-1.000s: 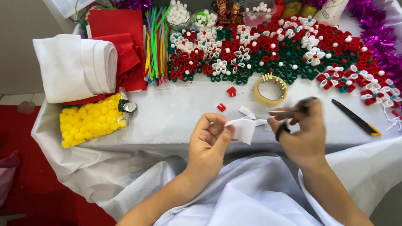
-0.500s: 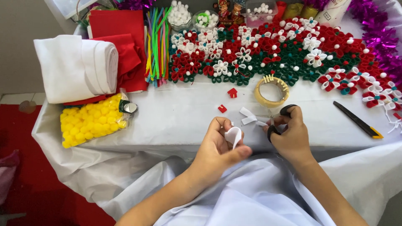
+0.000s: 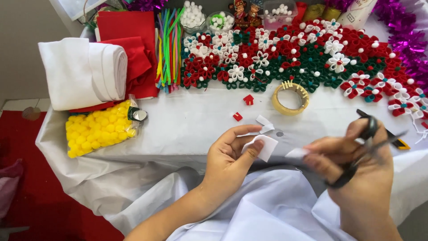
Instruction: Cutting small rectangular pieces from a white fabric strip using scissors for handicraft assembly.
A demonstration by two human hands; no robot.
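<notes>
My left hand [image 3: 232, 156] pinches a small white fabric piece [image 3: 264, 146] between thumb and fingers, just above the table's front edge. My right hand [image 3: 356, 172] grips black-handled scissors [image 3: 363, 149], blurred by motion, and a second white scrap [image 3: 296, 153] sits at its fingertips. A loose white scrap [image 3: 264, 122] lies on the white tablecloth [image 3: 191, 129] just beyond my left hand. White cloth drapes over my lap below both hands.
Red, green and white fabric flowers [image 3: 303, 58] cover the back of the table. A tape roll [image 3: 290, 98], two red scraps [image 3: 243, 108], a bag of yellow pom-poms [image 3: 98, 129], folded white and red cloth [image 3: 84, 71], pipe cleaners [image 3: 167, 44] and purple tinsel [image 3: 403, 35] surround them.
My right hand with the scissors has swung out to the right, away from my left hand. The left hand has turned palm-up, still pinching the white piece.
</notes>
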